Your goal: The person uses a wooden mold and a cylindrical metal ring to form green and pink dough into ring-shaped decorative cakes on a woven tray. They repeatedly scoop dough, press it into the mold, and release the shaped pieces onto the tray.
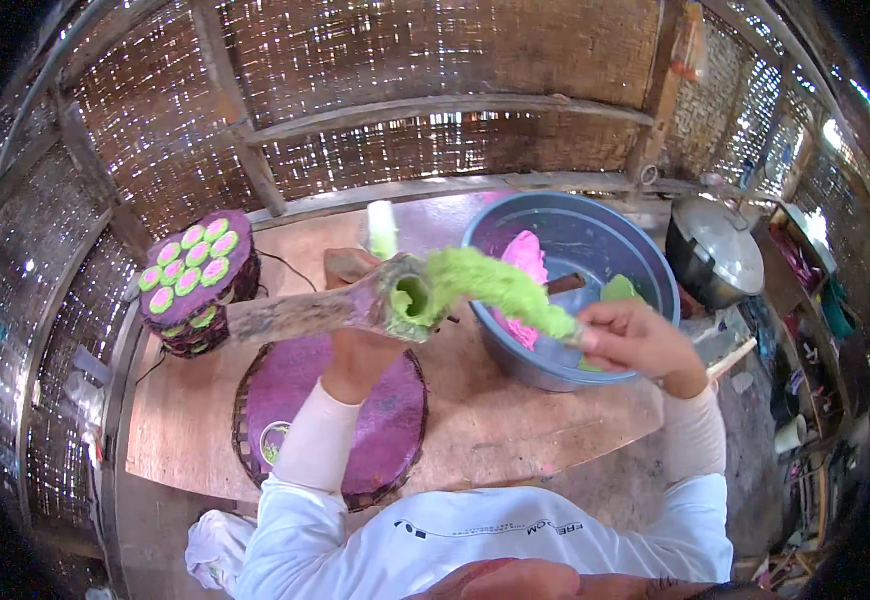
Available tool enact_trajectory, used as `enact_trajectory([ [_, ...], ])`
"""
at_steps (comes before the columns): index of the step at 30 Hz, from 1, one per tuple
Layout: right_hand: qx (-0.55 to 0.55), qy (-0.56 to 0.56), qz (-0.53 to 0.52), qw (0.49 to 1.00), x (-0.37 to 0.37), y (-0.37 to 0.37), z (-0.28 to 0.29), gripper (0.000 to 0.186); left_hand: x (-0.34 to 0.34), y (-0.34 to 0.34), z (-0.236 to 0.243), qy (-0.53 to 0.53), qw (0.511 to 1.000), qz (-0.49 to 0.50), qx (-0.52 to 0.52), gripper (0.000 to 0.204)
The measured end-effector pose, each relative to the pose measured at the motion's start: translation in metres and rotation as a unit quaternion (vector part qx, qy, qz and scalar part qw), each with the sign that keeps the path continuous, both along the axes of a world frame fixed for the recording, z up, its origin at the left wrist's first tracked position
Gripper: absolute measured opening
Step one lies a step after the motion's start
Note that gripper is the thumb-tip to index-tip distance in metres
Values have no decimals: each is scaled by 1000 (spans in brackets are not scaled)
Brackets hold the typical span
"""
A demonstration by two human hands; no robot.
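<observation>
My left hand (363, 350) is wrapped round a wooden press (300, 315), a long-handled tool with a hollow cup end. Green dough (405, 302) lines the inside of that cup. Between the cup and my right hand (635, 345) stretches a long, soft-looking lump of green dough (515, 290), slightly blurred. My right fingers pinch its right end, over the near side of a blue tub (577, 205). Inside the tub lie pink dough (525, 255), more green dough (619, 289) and a brown flat piece (566, 283).
A purple round tray (380, 420) with woven rim and a small cup (275, 440) lies below my left arm. Far left, stacked purple trays (180, 310) carry green-and-pink rounds. A white cylinder (382, 225) stands behind the press. A lidded pot (720, 250) sits right of the tub.
</observation>
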State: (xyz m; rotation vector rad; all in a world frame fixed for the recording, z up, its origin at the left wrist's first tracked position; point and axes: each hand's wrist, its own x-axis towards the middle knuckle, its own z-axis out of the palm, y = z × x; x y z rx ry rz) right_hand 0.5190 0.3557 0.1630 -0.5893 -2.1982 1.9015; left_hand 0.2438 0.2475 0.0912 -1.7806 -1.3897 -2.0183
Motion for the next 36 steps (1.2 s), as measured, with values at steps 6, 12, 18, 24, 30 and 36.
enact_trajectory([
  [6, -164, -51, 96, 980, -24, -7, -22, 22, -6, -29, 8, 162, 976, 139, -51, 50],
  [12, 389, -97, 145, 905, -72, 7, 6, 24, -9, -42, 16, 355, 876, 302, -122, 25],
  [18, 733, -52, 16, 678, -115, -82, -5, 17, -5, -41, 20, 382, 817, 387, -193, 23],
  [24, 751, -6, -54, 658, -78, -97, -19, 12, -33, -58, 21, 314, 860, 357, -184, 25],
  [30, 560, 96, -237, 788, -76, -72, -43, 11, -48, -49, -8, 43, 930, 361, -44, 30],
  [36, 462, 146, -260, 835, -108, -76, -78, 7, -16, -18, -29, -71, 979, 191, -15, 38],
])
